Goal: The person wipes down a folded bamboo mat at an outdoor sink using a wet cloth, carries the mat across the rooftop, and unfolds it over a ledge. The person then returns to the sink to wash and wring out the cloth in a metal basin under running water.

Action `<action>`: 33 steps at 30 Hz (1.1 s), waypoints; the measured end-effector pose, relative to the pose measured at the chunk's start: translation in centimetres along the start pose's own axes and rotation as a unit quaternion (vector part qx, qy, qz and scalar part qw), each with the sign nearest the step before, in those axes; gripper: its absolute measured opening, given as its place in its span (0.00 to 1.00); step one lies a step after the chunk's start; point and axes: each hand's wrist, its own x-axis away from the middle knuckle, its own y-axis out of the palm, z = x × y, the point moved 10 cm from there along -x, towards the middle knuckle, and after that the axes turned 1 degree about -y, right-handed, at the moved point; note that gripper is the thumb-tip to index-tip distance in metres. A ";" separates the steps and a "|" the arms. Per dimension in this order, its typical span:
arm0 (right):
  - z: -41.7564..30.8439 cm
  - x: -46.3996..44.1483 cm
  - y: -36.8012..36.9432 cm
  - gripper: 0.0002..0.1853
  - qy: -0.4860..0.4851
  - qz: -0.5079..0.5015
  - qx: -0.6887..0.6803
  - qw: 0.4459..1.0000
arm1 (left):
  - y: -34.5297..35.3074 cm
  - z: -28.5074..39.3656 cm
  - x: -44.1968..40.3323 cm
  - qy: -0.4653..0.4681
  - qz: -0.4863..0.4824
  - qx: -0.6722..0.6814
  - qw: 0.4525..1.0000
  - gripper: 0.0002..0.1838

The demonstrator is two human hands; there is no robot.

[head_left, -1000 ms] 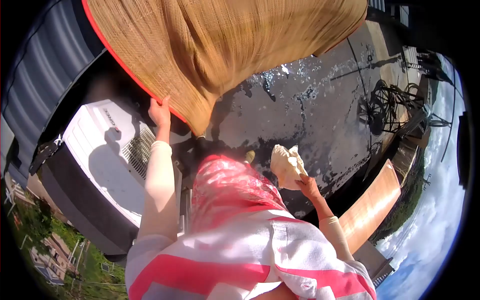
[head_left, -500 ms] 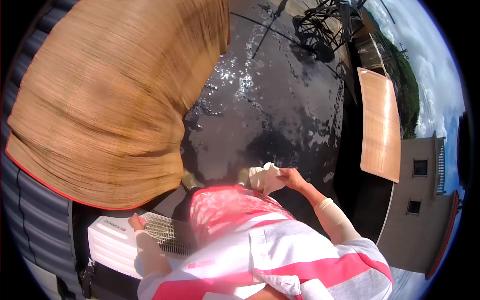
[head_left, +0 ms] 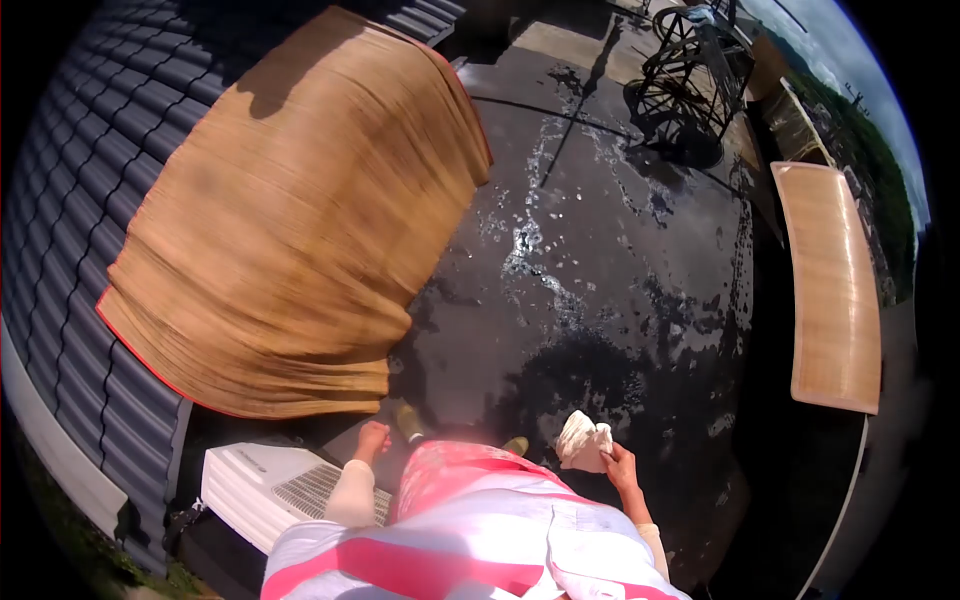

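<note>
My right hand [head_left: 620, 467] grips a crumpled white cloth [head_left: 583, 442], which hangs over the dark wet floor. My left hand [head_left: 373, 440] is closed in a loose fist, and I see nothing in it. It is close to the near edge of a large woven straw mat [head_left: 290, 220] with red edging, apart from it as far as I can tell. The mat lies draped over a grey ribbed roof, with its near end wrinkled. Below my left forearm stands a white air-conditioner unit [head_left: 262, 485] with a grille.
Puddles and wet patches mark the dark floor [head_left: 600, 290]. A second straw mat [head_left: 832, 290] hangs on the low wall at the right. Black metal frames with wheels [head_left: 690, 85] stand at the far end. The ribbed roof [head_left: 90, 230] borders the left side.
My left hand has moved from over the air-conditioner unit toward the mat's near edge. My right hand, still holding the cloth, has swung outward to the right. The camera view has shifted.
</note>
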 end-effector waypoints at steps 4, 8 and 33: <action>8.9 1.7 -3.7 0.09 0.027 0.079 -0.032 0.996 | 11.1 7.5 0.4 0.159 -0.047 -0.241 0.956 0.12; 17.0 2.1 -5.7 0.12 0.101 0.070 -0.020 0.992 | 16.2 13.1 3.0 0.184 -0.058 -0.270 0.944 0.12; 29.5 -12.1 -55.3 0.10 0.339 0.636 -0.148 0.677 | 88.6 85.0 9.9 0.451 -0.227 -0.285 0.815 0.11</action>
